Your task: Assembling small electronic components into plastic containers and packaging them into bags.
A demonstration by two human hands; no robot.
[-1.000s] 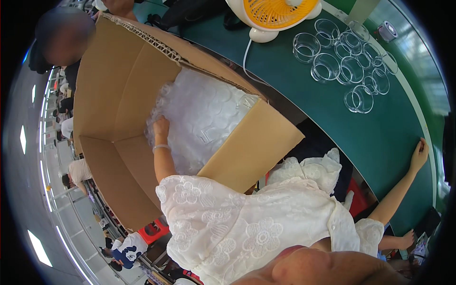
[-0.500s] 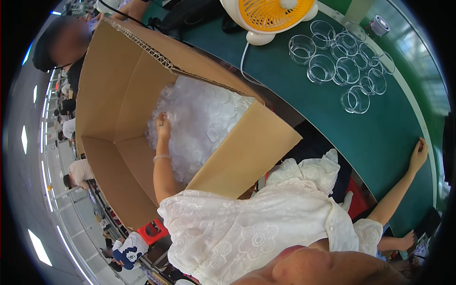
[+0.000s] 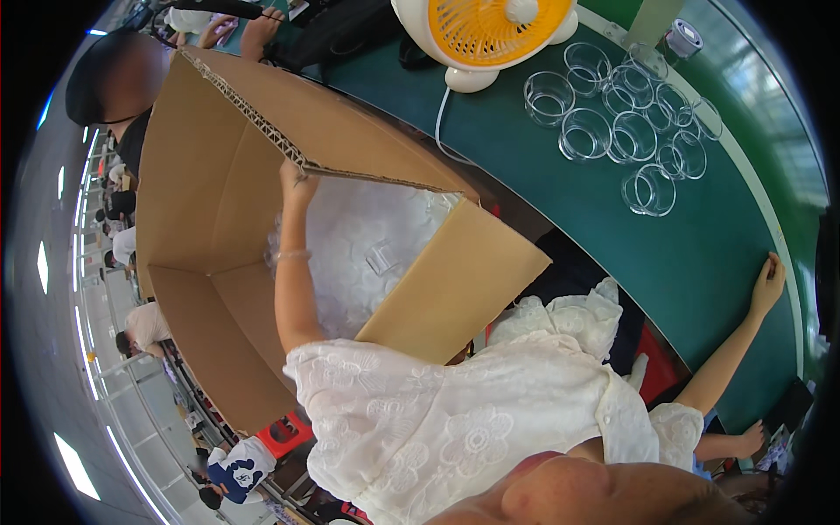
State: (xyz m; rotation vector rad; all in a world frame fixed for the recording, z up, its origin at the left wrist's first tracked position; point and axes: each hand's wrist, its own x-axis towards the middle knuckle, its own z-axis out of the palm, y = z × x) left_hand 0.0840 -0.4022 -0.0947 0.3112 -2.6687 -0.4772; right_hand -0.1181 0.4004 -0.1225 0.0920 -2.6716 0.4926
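My left hand (image 3: 298,175) is inside a large open cardboard box (image 3: 206,367), up against the cut edge of its far wall. That edge hides most of its fingers, so their grip does not show. Beneath my forearm lies a heap of small clear containers (image 3: 350,227); one clear round container (image 3: 381,257) stands out on the heap. Away to the right, my right hand (image 3: 768,284) rests on the green table (image 3: 560,206) near its far edge, with fingers curled together. Whether anything small is in them cannot be made out.
Several short clear cups (image 3: 584,134) stand clustered on the table. A white and orange fan (image 3: 486,35) sits at the far side, its white cord (image 3: 440,131) trailing towards the box. A red stool (image 3: 284,435) is beyond the near left corner. Another person (image 3: 114,79) is at far left.
My left hand has moved away from me, from over the heap of clear containers to the box's far edge. My right hand stays in place on the table.
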